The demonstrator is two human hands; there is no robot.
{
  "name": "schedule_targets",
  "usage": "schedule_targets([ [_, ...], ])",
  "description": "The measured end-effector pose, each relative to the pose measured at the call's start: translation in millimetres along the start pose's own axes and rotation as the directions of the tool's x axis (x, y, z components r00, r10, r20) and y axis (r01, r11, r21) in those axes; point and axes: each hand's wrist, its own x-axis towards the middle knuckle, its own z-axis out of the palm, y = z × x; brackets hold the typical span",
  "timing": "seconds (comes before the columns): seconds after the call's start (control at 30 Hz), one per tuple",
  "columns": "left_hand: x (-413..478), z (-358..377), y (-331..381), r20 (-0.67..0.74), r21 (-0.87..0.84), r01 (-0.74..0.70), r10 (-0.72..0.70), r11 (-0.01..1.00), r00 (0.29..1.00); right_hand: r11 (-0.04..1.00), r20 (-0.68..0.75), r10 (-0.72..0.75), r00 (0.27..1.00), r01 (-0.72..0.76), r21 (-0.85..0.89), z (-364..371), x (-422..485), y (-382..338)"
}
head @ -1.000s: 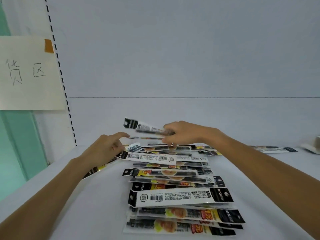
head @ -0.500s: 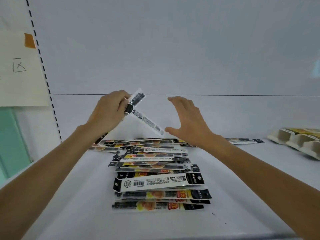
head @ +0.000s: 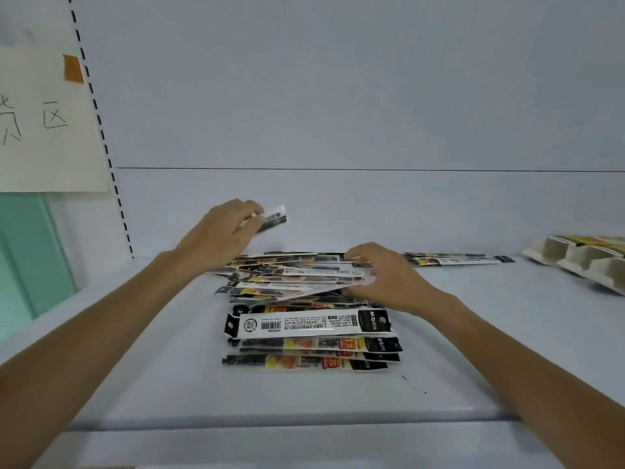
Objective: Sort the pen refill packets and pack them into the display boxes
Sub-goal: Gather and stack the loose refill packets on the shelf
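Observation:
A loose pile of pen refill packets (head: 311, 330) lies on the white shelf, black and yellow with some white barcode backs facing up. My left hand (head: 220, 236) is raised above the pile's far left and grips a few refill packets (head: 272, 220), whose ends stick out to the right of the fingers. My right hand (head: 389, 279) rests on the pile's right side, fingers curled on the ends of packets (head: 304, 286) and lifting their right edge slightly. Cardboard display boxes (head: 581, 260) with compartments sit at the far right.
Two stray packets (head: 460, 259) lie flat behind my right hand towards the boxes. A paper sign (head: 47, 120) is taped to the left wall beside a dashed upright. The shelf's front edge (head: 304, 424) runs across below the pile.
My left hand has dropped lower with its packets, which now point right. My right hand, which was open in the air, has come down onto the pile and curled on packets there.

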Motion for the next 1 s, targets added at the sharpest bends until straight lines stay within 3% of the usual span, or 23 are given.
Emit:
schedule_targets([
  [0.07,3,5,12,0.032,0.026,-0.070,0.069,0.997,0.997,0.996,-0.071,0.029,0.997,-0.023,0.090,-1,-2,-2],
  [0.13,-3,19,31,0.172,0.070,-0.172,0.158,0.983,0.972,0.990,-0.177,0.035,0.984,-0.009,0.140,-3,-3,-5],
  [0.2,-17,38,49,0.326,0.169,-0.287,0.221,0.943,0.919,0.998,-0.273,0.012,0.962,0.003,0.055,-5,0,-4],
  [0.27,-26,48,56,0.381,0.178,-0.314,0.229,0.932,0.896,0.998,-0.297,0.010,0.955,-0.027,-0.051,-6,7,0],
  [0.33,-24,42,50,0.362,0.010,-0.165,0.150,0.986,0.920,0.994,-0.269,0.019,0.963,-0.048,-0.102,-4,14,5],
  [0.4,-14,29,27,0.305,-0.197,0.027,0.035,0.980,0.952,0.991,-0.221,0.031,0.975,-0.060,-0.122,1,20,10],
  [0.43,-8,23,9,0.269,-0.215,0.078,-0.018,0.974,0.963,0.989,-0.195,0.036,0.980,-0.062,-0.132,4,24,13],
  [0.53,-4,8,-65,0.194,-0.050,0.203,-0.190,0.978,0.962,0.978,-0.081,0.096,0.992,-0.110,-0.180,12,42,19],
  [0.63,-9,4,-130,0.276,0.110,0.341,-0.358,0.934,0.892,0.960,0.054,0.173,0.983,-0.157,-0.230,12,65,20],
  [0.8,2,14,-155,0.323,0.045,0.401,-0.394,0.915,0.861,0.952,0.179,0.123,0.976,-0.065,-0.298,19,102,19],
  [0.9,5,28,-159,0.374,0.140,0.396,-0.419,0.907,0.827,0.955,0.304,0.119,0.945,-0.026,-0.294,38,118,18],
  [1.0,8,34,-160,0.312,0.335,0.345,-0.449,0.877,0.838,0.968,0.379,0.114,0.918,-0.016,-0.252,56,130,19],
])
